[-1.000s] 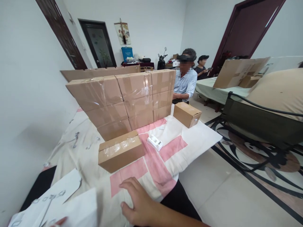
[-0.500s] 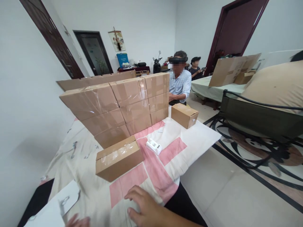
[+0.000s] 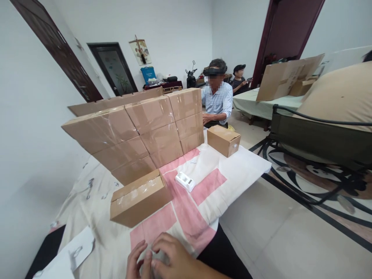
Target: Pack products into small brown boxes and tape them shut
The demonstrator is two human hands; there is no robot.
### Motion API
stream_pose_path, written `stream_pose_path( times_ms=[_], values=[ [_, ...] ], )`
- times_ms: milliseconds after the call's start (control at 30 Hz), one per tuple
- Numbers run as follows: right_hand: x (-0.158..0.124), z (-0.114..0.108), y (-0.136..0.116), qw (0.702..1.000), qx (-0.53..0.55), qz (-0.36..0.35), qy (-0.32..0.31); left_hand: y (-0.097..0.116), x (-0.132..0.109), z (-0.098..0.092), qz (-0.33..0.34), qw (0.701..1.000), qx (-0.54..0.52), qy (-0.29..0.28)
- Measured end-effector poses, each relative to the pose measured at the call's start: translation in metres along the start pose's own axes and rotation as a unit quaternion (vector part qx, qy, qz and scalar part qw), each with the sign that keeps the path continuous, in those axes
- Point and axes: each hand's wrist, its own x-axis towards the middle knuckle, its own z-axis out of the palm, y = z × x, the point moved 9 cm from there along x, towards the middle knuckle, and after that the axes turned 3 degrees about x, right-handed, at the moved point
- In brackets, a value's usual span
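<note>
My left hand (image 3: 135, 262) and my right hand (image 3: 172, 256) meet at the bottom edge, fingertips touching over the cream and pink cloth (image 3: 188, 217). Something small and pale may lie between the fingers; I cannot tell what, or whether it is gripped. Just beyond the hands lies a taped cardboard box (image 3: 141, 197). A small white device (image 3: 185, 181) rests on the cloth to its right.
A wall of stacked taped boxes (image 3: 139, 131) stands behind, with one loose box (image 3: 223, 139) at its right end. A seated person (image 3: 217, 100) works beyond it. A white printed sheet (image 3: 71, 254) lies at left. Tiled floor and a dark folding cot (image 3: 314, 143) are at right.
My left hand has come in from the lower left and joined my right hand, which curled inward. The white sheet has slid left and down in the view.
</note>
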Motion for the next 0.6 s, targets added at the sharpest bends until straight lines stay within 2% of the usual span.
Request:
stream_pose_path(
  times_ms=[167, 300, 400, 500, 600],
  values=[
    [-0.001, -0.017, 0.002, 0.999, -0.004, -0.002, 0.048, 0.0, 0.0, 0.023, 0.009, 1.0, 0.002, -0.03],
    [0.007, -0.038, 0.006, 0.996, -0.005, 0.003, 0.09, 0.004, -0.001, 0.025, 0.015, 0.999, 0.009, -0.04],
    [0.018, -0.073, 0.014, 0.986, -0.007, 0.028, 0.167, 0.016, 0.006, 0.005, 0.044, 0.998, 0.048, -0.006],
    [0.038, -0.108, 0.029, 0.971, -0.018, 0.074, 0.228, 0.032, 0.021, -0.034, 0.077, 0.986, 0.089, 0.119],
    [0.07, -0.128, 0.048, 0.964, -0.008, 0.106, 0.244, 0.042, 0.044, -0.061, 0.107, 0.965, 0.091, 0.22]
  ],
)
